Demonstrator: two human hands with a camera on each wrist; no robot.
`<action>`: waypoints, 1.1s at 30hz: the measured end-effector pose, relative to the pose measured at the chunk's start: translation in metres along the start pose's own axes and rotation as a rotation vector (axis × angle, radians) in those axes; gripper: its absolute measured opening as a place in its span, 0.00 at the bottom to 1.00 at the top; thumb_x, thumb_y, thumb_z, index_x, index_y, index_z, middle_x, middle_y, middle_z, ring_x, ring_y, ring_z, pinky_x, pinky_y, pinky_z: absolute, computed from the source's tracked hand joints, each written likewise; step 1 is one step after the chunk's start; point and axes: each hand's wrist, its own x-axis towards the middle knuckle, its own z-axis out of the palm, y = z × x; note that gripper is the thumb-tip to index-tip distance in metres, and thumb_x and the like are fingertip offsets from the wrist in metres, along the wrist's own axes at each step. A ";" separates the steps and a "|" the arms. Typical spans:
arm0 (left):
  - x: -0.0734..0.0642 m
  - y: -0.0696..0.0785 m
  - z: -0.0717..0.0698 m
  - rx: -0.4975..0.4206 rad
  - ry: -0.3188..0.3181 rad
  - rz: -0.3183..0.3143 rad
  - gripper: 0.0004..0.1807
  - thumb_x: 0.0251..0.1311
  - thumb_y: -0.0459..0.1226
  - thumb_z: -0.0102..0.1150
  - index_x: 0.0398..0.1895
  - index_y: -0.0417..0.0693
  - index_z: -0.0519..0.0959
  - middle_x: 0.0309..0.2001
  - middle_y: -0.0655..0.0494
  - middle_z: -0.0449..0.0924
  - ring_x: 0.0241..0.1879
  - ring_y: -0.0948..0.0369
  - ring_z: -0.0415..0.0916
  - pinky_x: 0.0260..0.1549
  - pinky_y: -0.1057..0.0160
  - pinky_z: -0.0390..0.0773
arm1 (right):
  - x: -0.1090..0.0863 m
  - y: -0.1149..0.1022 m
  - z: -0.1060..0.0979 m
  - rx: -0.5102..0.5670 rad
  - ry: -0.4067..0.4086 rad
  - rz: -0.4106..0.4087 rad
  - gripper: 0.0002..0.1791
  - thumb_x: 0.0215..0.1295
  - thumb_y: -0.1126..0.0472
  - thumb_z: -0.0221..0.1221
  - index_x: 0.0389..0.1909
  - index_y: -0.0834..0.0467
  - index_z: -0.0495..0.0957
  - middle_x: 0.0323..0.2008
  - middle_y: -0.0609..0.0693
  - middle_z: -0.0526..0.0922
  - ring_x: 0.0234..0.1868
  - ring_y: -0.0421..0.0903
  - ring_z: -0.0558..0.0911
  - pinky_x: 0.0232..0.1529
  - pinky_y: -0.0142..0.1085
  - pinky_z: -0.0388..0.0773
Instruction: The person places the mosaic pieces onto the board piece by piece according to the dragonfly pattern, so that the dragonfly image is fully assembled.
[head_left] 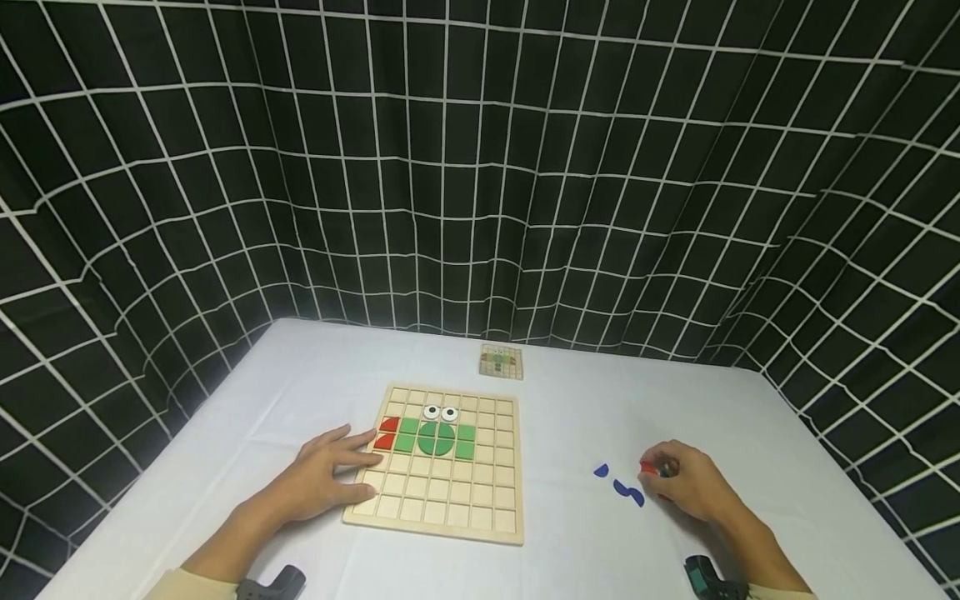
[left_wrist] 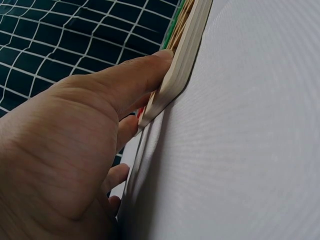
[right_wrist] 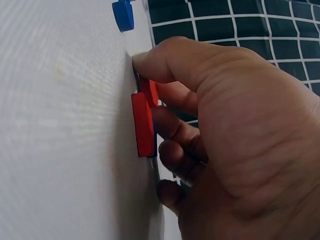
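A wooden grid board [head_left: 450, 492] lies on the white table, with red, green and eye pieces set in its cells. My left hand [head_left: 326, 475] rests on its left edge, fingers spread; two fingertips are beside the red quarter-round pieces [head_left: 387, 425]. In the left wrist view the thumb [left_wrist: 145, 75] lies along the board's side. Over at the right, my right hand [head_left: 690, 481] pinches a red piece [right_wrist: 150, 91] between thumb and fingers, low over the table. Another red piece [right_wrist: 143, 125] is right under the fingers, partly hidden in the head view.
Several blue curved pieces [head_left: 621, 487] lie on the table left of the right hand. A small picture card [head_left: 501, 361] showing a similar pattern is behind the board. A black curtain with white grid lines [head_left: 465, 167] surrounds the table's far sides.
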 end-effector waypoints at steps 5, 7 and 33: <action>0.001 -0.002 0.002 0.005 -0.002 0.001 0.26 0.45 0.56 0.70 0.49 0.59 0.84 0.66 0.60 0.68 0.70 0.43 0.48 0.61 0.30 0.43 | -0.003 -0.002 -0.002 0.023 0.068 -0.025 0.12 0.51 0.62 0.70 0.37 0.57 0.82 0.32 0.49 0.81 0.34 0.49 0.74 0.38 0.46 0.74; 0.001 -0.002 0.003 0.008 -0.004 0.004 0.27 0.46 0.57 0.70 0.50 0.59 0.84 0.66 0.60 0.68 0.70 0.43 0.48 0.61 0.30 0.43 | -0.004 -0.005 -0.005 0.040 0.082 -0.017 0.12 0.52 0.61 0.70 0.39 0.57 0.83 0.33 0.49 0.81 0.35 0.50 0.74 0.35 0.43 0.76; 0.000 -0.001 0.000 0.020 -0.001 -0.001 0.27 0.45 0.57 0.71 0.49 0.59 0.84 0.66 0.59 0.68 0.70 0.42 0.48 0.60 0.29 0.44 | 0.005 -0.104 -0.028 0.216 0.309 -0.483 0.15 0.50 0.70 0.70 0.39 0.55 0.84 0.36 0.38 0.82 0.37 0.48 0.76 0.37 0.35 0.75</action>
